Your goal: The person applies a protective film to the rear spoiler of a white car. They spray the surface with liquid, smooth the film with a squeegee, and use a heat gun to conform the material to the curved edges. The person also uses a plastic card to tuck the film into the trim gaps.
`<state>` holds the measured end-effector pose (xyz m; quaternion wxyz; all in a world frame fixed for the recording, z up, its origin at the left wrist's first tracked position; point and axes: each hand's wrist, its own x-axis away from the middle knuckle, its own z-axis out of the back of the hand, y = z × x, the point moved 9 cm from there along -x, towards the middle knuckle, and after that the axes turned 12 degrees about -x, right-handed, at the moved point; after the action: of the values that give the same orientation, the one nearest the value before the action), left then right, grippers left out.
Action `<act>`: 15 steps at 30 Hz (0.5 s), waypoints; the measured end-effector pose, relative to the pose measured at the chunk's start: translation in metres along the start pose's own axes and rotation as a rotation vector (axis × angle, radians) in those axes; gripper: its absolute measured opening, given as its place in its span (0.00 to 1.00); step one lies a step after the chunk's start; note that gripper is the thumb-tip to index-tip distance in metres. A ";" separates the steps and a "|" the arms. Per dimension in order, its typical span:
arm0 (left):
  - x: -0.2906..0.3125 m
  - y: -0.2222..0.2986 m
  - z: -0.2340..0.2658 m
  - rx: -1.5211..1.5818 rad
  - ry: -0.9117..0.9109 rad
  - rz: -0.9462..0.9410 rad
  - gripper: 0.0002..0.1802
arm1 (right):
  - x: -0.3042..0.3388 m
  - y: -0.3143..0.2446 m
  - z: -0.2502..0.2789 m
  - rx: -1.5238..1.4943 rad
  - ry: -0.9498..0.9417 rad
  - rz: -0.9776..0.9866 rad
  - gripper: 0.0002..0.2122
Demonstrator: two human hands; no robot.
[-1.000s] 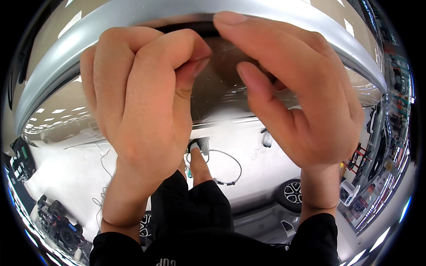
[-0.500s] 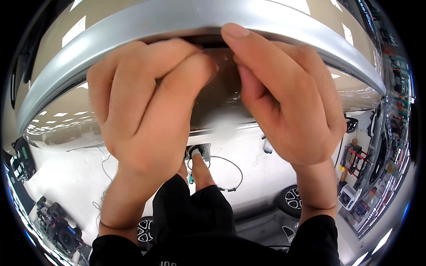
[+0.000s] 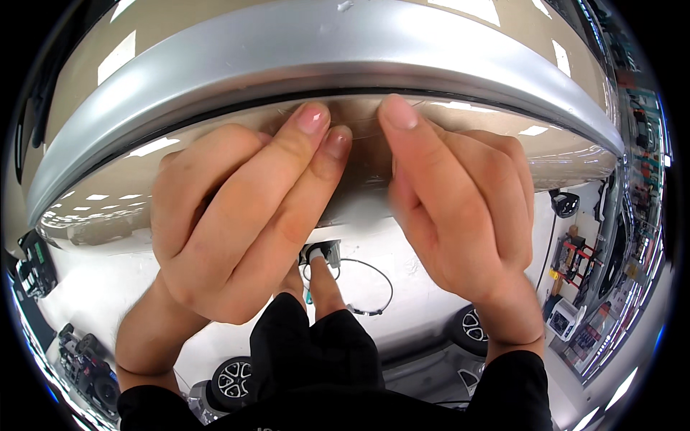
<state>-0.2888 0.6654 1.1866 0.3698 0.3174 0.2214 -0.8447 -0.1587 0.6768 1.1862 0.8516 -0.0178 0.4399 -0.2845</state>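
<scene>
Both my hands are raised over a glossy beige car body panel (image 3: 237, 128), just below a wide curved silver trim strip (image 3: 215, 72). My left hand (image 3: 230, 223) is mostly curled, its thumb and a finger pressed close together near the panel. To the right of it, my right hand (image 3: 460, 208) has its fingers folded under, with the thumb lying on top, close to the dark seam. Faint thin lines cross the panel between the two hands. Whatever the fingertips pinch is hidden or too thin to name.
Below the panel spreads a white floor with a looped dark hose (image 3: 392, 287) near my feet. Wheels (image 3: 233, 377) of a grey car are behind me. A black wheeled machine (image 3: 90, 366) is at lower left, and a red rack (image 3: 575, 255) at right.
Both hands have come down from the silver strip's lower edge onto the beige panel, toward me. The dark seam under the strip now shows, and the left fingertips have turned upward.
</scene>
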 end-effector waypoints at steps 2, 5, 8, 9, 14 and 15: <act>0.000 -0.002 0.002 0.002 -0.032 -0.013 0.16 | 0.001 -0.003 -0.005 0.015 0.017 0.063 0.24; 0.002 -0.005 0.000 0.003 -0.060 -0.021 0.17 | -0.001 -0.003 -0.011 -0.010 -0.047 0.031 0.25; 0.000 -0.005 -0.003 0.002 -0.073 -0.023 0.17 | 0.001 0.001 -0.012 -0.019 -0.071 0.018 0.25; 0.000 -0.006 -0.003 0.001 -0.078 -0.022 0.17 | 0.001 0.003 -0.012 -0.022 -0.067 0.019 0.25; 0.000 -0.006 -0.005 0.021 -0.094 -0.001 0.18 | 0.005 0.002 -0.008 0.046 -0.103 0.163 0.26; 0.000 -0.006 -0.007 0.022 -0.100 0.001 0.17 | 0.005 0.003 -0.008 0.036 -0.102 0.168 0.25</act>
<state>-0.2914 0.6734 1.1824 0.3773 0.2788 0.1932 -0.8618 -0.1610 0.6781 1.1771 0.8939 0.0202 0.3907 -0.2188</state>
